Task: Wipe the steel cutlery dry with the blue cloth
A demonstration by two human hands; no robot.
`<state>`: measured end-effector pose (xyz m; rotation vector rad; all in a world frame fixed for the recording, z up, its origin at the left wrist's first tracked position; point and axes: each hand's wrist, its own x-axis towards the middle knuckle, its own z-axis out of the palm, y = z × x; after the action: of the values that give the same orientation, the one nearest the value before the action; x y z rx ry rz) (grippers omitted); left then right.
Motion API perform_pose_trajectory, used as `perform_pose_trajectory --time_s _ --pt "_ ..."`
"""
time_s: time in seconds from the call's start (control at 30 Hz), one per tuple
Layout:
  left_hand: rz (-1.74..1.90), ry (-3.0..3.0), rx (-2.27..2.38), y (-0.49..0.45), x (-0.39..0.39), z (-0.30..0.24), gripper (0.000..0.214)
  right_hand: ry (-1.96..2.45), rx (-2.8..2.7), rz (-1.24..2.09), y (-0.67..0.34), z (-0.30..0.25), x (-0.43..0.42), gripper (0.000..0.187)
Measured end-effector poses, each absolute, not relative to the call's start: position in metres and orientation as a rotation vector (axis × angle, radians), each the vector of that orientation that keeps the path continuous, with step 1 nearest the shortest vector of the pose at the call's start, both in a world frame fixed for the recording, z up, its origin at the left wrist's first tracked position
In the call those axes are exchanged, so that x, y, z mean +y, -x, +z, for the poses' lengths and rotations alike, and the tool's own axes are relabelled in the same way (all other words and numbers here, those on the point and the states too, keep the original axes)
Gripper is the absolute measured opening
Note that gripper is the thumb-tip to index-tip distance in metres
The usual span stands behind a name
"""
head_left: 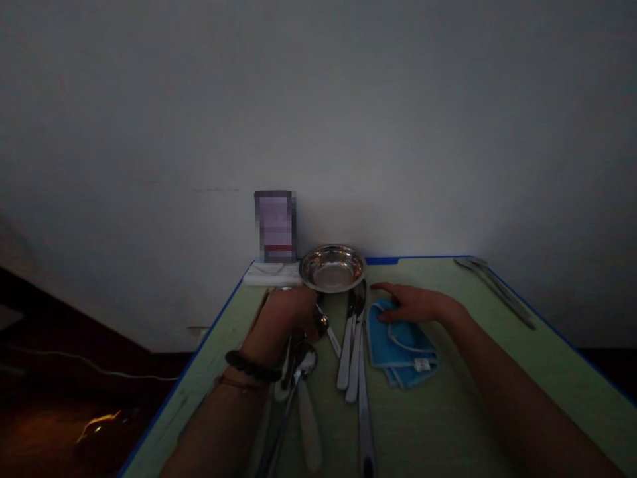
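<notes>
My left hand [293, 309] is over the cutlery on the left, its fingers curled down and partly hidden. A spoon [332, 335] with a pale handle lies beside its fingertips. Below the wrist are a spoon [305, 362] and a white handle [310, 425]. My right hand [415, 302] rests with fingers apart on a folded blue cloth [398, 352] that has pale edging and a white label. Between the hands, several pieces of cutlery with pale handles [351, 362] lie side by side, along with a longer metal handle [365, 411].
A shiny metal bowl [333, 275] stands at the back of the green table [502, 358]. Left of it are a white flat item [271, 273] and an upright device with a blurred screen [277, 226]. Long metal utensils [497, 289] lie along the right edge. The wall [348, 133] rises behind.
</notes>
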<state>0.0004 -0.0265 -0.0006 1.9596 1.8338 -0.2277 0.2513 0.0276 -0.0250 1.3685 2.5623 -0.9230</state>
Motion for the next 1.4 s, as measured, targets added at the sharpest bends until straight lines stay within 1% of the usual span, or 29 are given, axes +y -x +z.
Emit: perform_pose_trajectory --time_s 0.13,0.23,0.37,0.57,0.77,0.97,1.1,1.27,1.4 --pt "-0.446 -1.861 1.717 0.002 -0.021 0.004 0.030 -1.361 2.571 -0.911 -0.251 -0.025 0.028 0.081" --pt "-0.404 -1.858 1.598 0.007 -0.018 0.010 0.025 -1.360 2.570 -0.913 -0.252 -0.026 0.028 0.081" --pt "-0.128 -1.900 1.480 0.012 -0.022 0.029 0.017 -1.366 2.562 -0.915 -0.252 -0.028 0.029 0.082" --pt "0.280 -1.890 1.364 0.011 -0.029 0.048 0.024 -1.363 2.563 -0.922 -0.252 -0.025 0.028 0.082" --pt "0.578 -1.773 1.335 0.011 -0.030 0.051 0.017 -1.366 2.569 -0.917 -0.252 -0.025 0.027 0.082" --pt "0.884 -1.624 1.385 0.021 -0.022 0.039 0.018 -1.351 2.571 -0.921 -0.252 -0.025 0.027 0.082" --pt "0.916 -1.521 1.440 0.019 -0.016 0.029 0.014 -1.347 2.564 -0.929 -0.252 -0.025 0.027 0.082" --pt "0.855 -1.448 1.487 0.015 -0.015 0.028 0.011 -1.348 2.560 -0.931 -0.252 -0.026 0.027 0.081" --pt "0.759 -1.382 1.549 0.017 -0.015 0.027 0.022 -1.345 2.553 -0.935 -0.252 -0.027 0.028 0.082"
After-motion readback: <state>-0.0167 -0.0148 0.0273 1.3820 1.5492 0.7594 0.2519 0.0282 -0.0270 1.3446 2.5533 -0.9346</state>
